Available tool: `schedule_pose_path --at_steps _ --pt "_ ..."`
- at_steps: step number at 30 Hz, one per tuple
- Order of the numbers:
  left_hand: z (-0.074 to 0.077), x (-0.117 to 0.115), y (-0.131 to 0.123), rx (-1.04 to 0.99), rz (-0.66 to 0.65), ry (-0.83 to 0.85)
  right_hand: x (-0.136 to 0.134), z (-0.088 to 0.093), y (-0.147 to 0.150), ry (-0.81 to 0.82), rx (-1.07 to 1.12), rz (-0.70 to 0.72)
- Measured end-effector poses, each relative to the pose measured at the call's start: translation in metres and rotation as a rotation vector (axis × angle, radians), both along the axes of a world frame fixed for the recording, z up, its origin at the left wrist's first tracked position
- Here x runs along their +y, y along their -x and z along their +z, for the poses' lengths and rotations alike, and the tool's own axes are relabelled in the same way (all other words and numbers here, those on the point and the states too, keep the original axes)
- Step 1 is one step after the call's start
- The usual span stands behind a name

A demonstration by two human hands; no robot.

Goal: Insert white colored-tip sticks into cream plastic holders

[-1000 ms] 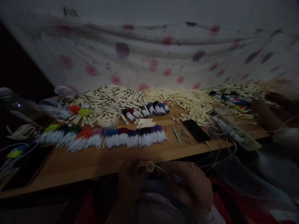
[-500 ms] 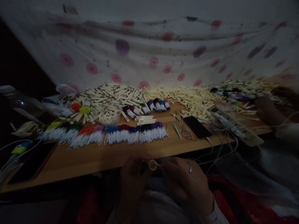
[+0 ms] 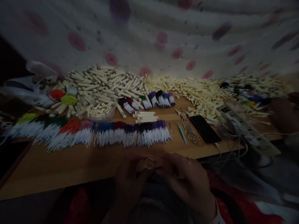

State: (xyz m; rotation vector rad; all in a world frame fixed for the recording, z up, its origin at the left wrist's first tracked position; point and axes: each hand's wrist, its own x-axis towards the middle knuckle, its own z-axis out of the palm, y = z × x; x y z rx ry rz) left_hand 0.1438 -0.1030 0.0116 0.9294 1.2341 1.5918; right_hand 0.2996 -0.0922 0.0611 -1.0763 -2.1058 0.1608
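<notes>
Low over the table's front edge, my left hand (image 3: 129,179) is closed around a cream pen barrel (image 3: 149,163), its round end turned up toward me. My right hand (image 3: 189,179) is close on the right, fingers bent and fingertips at the barrel. Darkness and blur hide whether those fingertips pinch a small part. Beyond my hands lies a long row of thin white pen refills (image 3: 133,137) with coloured ends, sorted by colour. Behind that row are a few cream barrels (image 3: 145,117) side by side and several banded refill bundles (image 3: 161,99).
A heap of cream pen barrels (image 3: 100,82) and a pile of cream pen parts (image 3: 198,93) fill the back. Right are tweezers (image 3: 182,134), a phone (image 3: 205,129), and a power strip (image 3: 252,132) with cables. Another person's hand (image 3: 281,116) is at the far right.
My right fingertips have come up to the barrel; the thin white piece seen between the hands before is no longer visible. The view has tilted down and closer to the table.
</notes>
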Motion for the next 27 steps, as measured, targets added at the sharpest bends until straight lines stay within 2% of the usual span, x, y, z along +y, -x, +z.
schedule_pose_path --at_steps 2,5,7,9,13,15,17,19,22,27 --pt "0.001 0.003 0.001 0.033 0.096 0.047 0.006 -0.005 -0.003 0.007 0.093 -0.100" --pt "-0.005 0.008 0.006 0.162 0.171 0.085 0.023 -0.018 -0.006 0.138 0.190 -0.242" --pt "-0.012 0.011 0.009 0.251 0.177 0.068 0.042 -0.030 -0.004 0.305 0.140 -0.300" --pt "-0.022 0.015 0.013 0.334 0.148 0.021 0.062 -0.041 0.001 0.461 -0.018 -0.338" --pt "-0.039 0.022 0.022 0.425 0.106 -0.142 0.088 -0.052 0.015 0.590 -0.177 -0.331" --pt "-0.043 0.024 0.025 0.444 0.053 -0.174 0.092 -0.053 0.022 0.642 -0.235 -0.312" --pt "-0.047 0.025 0.026 0.444 0.005 -0.132 0.092 -0.052 0.028 0.689 -0.301 -0.287" --pt "-0.050 0.025 0.023 0.421 0.046 -0.072 0.091 -0.050 0.032 0.726 -0.372 -0.265" --pt "-0.056 0.024 0.017 0.391 0.137 -0.073 0.091 -0.046 0.036 0.766 -0.477 -0.253" --pt "-0.053 0.024 0.015 0.367 0.081 -0.029 0.097 -0.036 0.047 0.795 -0.600 -0.292"
